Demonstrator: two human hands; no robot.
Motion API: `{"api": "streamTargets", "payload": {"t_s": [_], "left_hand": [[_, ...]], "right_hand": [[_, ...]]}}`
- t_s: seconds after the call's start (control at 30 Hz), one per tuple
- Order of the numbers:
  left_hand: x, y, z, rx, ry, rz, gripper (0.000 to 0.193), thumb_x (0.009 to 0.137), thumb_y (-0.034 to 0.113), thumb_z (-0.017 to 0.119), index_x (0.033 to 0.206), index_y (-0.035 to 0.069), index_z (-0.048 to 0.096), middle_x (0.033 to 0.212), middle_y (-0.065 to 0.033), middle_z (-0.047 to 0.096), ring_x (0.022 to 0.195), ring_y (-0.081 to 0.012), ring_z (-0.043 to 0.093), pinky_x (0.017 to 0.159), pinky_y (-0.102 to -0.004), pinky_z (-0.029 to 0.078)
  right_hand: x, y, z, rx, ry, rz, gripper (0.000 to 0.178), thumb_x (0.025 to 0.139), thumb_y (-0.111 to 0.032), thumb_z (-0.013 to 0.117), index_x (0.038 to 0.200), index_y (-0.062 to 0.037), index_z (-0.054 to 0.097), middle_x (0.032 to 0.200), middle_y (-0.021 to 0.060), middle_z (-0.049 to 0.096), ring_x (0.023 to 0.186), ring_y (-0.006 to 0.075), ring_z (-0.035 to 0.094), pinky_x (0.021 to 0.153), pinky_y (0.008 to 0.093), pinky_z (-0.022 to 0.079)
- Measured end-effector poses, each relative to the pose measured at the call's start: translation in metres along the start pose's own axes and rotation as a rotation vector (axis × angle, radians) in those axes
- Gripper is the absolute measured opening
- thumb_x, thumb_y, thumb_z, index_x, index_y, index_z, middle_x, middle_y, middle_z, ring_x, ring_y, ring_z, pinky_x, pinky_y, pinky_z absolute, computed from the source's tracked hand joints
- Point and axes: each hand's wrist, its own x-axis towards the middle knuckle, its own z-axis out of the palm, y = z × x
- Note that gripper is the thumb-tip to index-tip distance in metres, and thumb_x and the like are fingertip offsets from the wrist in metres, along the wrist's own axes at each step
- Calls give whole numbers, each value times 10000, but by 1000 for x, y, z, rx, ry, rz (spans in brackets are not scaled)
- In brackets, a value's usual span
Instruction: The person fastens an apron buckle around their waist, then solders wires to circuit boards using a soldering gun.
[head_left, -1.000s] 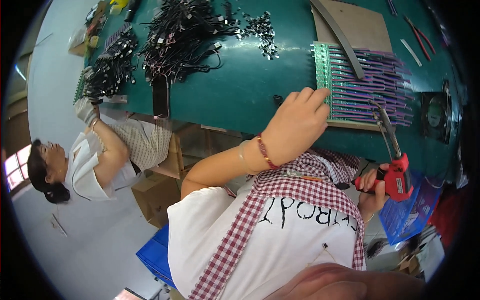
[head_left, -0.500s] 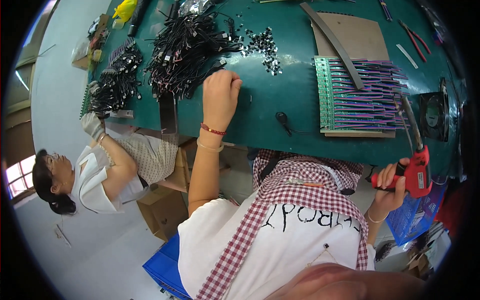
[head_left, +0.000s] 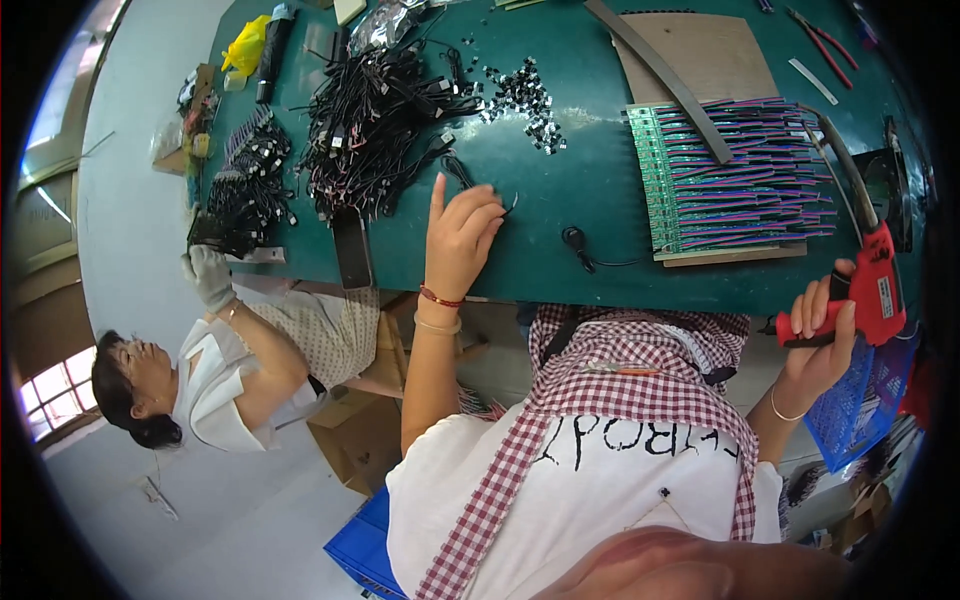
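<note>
I counted one red-handled tool (head_left: 882, 290) at the right of the frame, its handle wrapped by the fingers of the person's right grip (head_left: 825, 315); its body sat against that grip's right side, and its metal shaft leaned up and left toward the striped wires (head_left: 755, 170). The left grip (head_left: 462, 240) was near the middle, fingers curled; one black cable (head_left: 456, 171) lay just above them, but I couldn't tell whether they pinched it. A second black cable (head_left: 575, 243) lay alone on the tabletop (head_left: 550, 280), to that grip's right.

At upper right I saw one green board panel (head_left: 645, 185), one cardboard sheet (head_left: 710, 55), one grey strip (head_left: 665, 85) across them and one pair of red pliers (head_left: 830, 48). Two cable heaps (head_left: 375, 120) stood left of centre, the smaller beside a co-worker's gloved hand (head_left: 209, 277). The small connectors (head_left: 530, 105), upper middle, were too many to count.
</note>
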Motion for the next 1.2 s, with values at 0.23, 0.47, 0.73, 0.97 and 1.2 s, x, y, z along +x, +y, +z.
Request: {"api": "streamTargets", "payload": {"t_s": [0.23,0.47,0.73,0.97,1.2], "left_hand": [[65,79,1,-904,140,-110,85,793,-87,573,846,-23,590,746,-86,610,656,-130,610,572,-236,471],[96,141,5,-966,-266,-119,107,872,-27,552,927,-28,644,683,-36,624,597,-68,572,536,-201,437],[87,148,5,-1040,-137,-299,87,840,-38,602,906,-24,656,722,-57,674,656,-67,644,577,-190,493],[88,150,14,-771,-143,-167,72,813,-15,640,880,6,652,679,-74,650,585,-61,605,511,-204,448],[87,157,19,-751,-144,-234,70,801,15,666,862,38,641,557,-39,568,462,-64,512,441,-227,377]], "right_hand": [[10,3,50,-160,70,-4,475,843,-35,613,1275,-1,419,889,110,577,752,165,566,664,269,479],[29,18,74,-402,-73,36,371,808,-7,647,1162,-7,535,1026,89,639,915,154,618,790,273,503],[24,28,76,-296,-37,92,214,823,-21,657,1035,-20,629,922,12,649,810,51,583,693,226,499],[21,27,74,-317,-74,122,155,828,-13,656,977,-24,616,880,-9,625,777,39,574,671,216,484],[19,34,81,-284,-16,85,138,824,-14,669,951,-28,615,832,-23,613,739,28,558,639,204,469]]}}
